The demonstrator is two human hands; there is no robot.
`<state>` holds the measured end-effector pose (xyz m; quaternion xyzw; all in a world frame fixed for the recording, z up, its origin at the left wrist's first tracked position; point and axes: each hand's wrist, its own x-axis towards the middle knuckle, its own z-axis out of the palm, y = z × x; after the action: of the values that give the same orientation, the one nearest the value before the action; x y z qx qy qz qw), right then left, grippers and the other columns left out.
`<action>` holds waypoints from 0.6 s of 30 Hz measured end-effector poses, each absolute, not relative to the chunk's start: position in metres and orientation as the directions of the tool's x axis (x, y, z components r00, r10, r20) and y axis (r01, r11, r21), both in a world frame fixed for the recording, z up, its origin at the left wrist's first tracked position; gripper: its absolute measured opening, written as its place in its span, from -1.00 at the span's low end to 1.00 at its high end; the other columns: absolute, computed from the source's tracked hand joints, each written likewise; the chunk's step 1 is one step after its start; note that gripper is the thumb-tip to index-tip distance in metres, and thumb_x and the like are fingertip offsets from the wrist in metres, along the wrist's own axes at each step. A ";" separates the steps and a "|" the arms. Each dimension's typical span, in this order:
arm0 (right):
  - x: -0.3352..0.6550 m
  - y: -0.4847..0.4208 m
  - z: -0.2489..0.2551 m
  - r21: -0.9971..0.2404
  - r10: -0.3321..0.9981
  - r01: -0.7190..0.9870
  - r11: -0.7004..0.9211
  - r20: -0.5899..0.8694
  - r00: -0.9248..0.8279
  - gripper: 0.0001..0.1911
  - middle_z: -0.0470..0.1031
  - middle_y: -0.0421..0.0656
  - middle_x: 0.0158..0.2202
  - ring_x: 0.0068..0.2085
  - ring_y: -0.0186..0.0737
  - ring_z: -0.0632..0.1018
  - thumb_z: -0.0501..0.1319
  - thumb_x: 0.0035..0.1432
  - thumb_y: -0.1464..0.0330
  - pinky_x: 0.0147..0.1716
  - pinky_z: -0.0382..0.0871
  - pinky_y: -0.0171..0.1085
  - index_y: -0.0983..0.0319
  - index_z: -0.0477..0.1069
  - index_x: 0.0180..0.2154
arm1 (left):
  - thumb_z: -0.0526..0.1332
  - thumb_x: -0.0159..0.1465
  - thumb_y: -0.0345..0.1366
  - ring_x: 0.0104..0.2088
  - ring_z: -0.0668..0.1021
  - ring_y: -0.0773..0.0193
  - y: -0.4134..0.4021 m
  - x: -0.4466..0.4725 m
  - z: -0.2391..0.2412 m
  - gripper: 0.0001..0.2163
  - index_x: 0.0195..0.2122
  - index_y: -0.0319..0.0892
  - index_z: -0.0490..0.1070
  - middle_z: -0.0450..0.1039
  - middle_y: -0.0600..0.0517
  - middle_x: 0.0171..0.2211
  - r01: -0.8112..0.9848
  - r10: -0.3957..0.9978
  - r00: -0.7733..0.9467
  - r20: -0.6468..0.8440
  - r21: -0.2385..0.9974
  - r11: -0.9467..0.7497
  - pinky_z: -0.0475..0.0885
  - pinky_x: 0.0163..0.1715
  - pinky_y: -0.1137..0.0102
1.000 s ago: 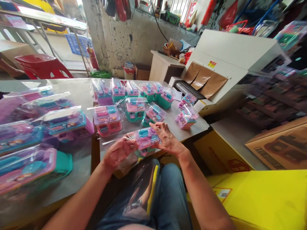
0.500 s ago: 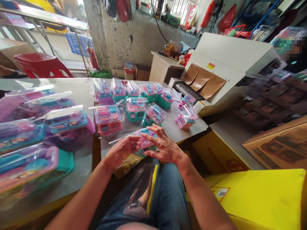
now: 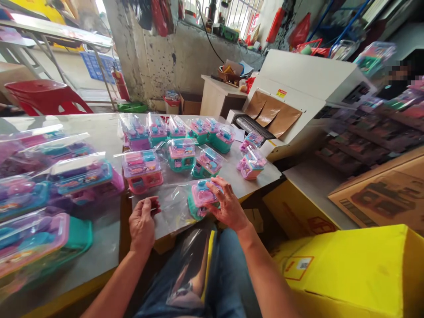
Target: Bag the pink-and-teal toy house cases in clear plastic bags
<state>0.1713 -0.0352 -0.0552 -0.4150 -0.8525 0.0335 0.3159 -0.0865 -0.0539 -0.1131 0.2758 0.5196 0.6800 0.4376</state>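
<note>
Our right hand [image 3: 227, 210] closes around a pink-and-teal toy set [image 3: 202, 196] that lies inside a clear plastic bag [image 3: 172, 211] at the near edge of the table [image 3: 102, 247]. Our left hand [image 3: 141, 223], fingers curled, seems to pinch the bag's mouth. More bagged toy sets [image 3: 180, 154] stand just beyond.

Twelve small pink-and-teal plastic toy sets in clear wrap [image 3: 180, 152] lie on the right grey tabletop [image 3: 265, 176]: six in the back row, three in the middle, two far right, one at the near edge. The left grey tabletop [image 3: 99, 247] bears larger wrapped sets [image 3: 82, 176] — at least five, too blurred to count surely. One red plastic chair [image 3: 43, 95], one white box-shaped machine [image 3: 308, 75] — and two yellow cardboard cartons [image 3: 357, 269].
</note>
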 end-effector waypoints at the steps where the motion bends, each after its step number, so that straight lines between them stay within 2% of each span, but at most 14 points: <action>1: 0.175 -0.036 -0.057 -0.322 0.735 0.698 0.640 0.520 -0.435 -0.30 0.15 -0.01 0.28 0.38 0.11 0.08 0.23 0.26 0.21 0.30 0.18 0.21 0.00 0.00 0.34 | 0.27 0.24 -0.10 -0.32 0.50 0.38 -0.051 -0.082 -0.114 -0.77 -0.28 -0.16 0.48 0.45 0.08 -0.31 -0.342 0.871 -0.487 -0.071 0.933 -0.115 0.44 -0.28 0.51; 5: 0.189 -0.040 -0.064 -0.343 0.746 0.727 0.595 0.571 -0.341 -0.34 0.16 0.01 0.27 0.36 0.12 0.14 0.22 0.27 0.22 0.28 0.21 0.21 0.02 0.03 0.32 | 0.19 0.29 -0.02 -0.17 0.55 0.29 -0.031 -0.065 -0.120 -0.71 -0.23 -0.16 0.45 0.49 0.01 -0.17 -0.537 0.905 -0.401 -0.142 0.837 -0.107 0.44 -0.05 0.38; 9: 0.205 -0.042 -0.073 -0.435 0.752 0.726 0.532 0.637 -0.170 -0.38 0.19 0.01 0.24 0.32 0.10 0.21 0.21 0.27 0.21 0.27 0.21 0.20 0.04 0.08 0.29 | -0.03 0.37 0.12 -0.05 0.56 0.22 -0.013 -0.041 -0.114 -0.53 -0.15 -0.16 0.47 0.50 -0.08 -0.04 -0.697 0.942 -0.174 -0.288 0.711 0.089 0.40 0.08 0.28; 12: 0.213 -0.043 -0.089 -0.579 0.756 0.670 0.465 0.654 0.040 -0.43 0.20 0.02 0.23 0.30 0.06 0.25 0.20 0.28 0.20 0.27 0.22 0.14 0.09 0.13 0.27 | -0.19 0.40 0.13 0.03 0.54 0.15 -0.010 -0.014 -0.096 -0.41 -0.02 -0.18 0.46 0.48 -0.14 0.04 -0.753 0.940 0.014 -0.340 0.616 0.234 0.40 0.12 0.19; 15: 0.209 -0.047 -0.113 -0.767 0.812 0.495 0.408 0.553 0.187 -0.45 0.23 0.02 0.22 0.26 -0.02 0.32 0.15 0.31 0.18 0.21 0.33 0.02 0.10 0.13 0.27 | -0.18 0.40 0.14 0.10 0.52 0.10 -0.013 0.011 -0.082 -0.39 0.12 -0.17 0.42 0.49 -0.10 0.08 -0.707 0.948 0.075 -0.310 0.654 0.270 0.41 0.13 0.16; 18: 0.201 -0.053 -0.133 -0.883 0.879 0.290 0.369 0.433 0.200 -0.44 0.22 0.00 0.27 0.28 -0.04 0.32 0.09 0.33 0.13 0.22 0.33 -0.02 0.10 0.12 0.30 | -0.12 0.33 0.24 0.17 0.46 0.08 -0.017 0.020 -0.078 -0.35 0.23 -0.05 0.35 0.46 -0.04 0.14 -0.586 0.968 0.048 -0.248 0.778 0.228 0.37 0.18 0.17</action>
<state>0.2011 -0.0530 -0.1327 -0.5031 -0.5807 0.2500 0.5892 0.0199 -0.0168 -0.0776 0.2459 0.3883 0.5703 0.6808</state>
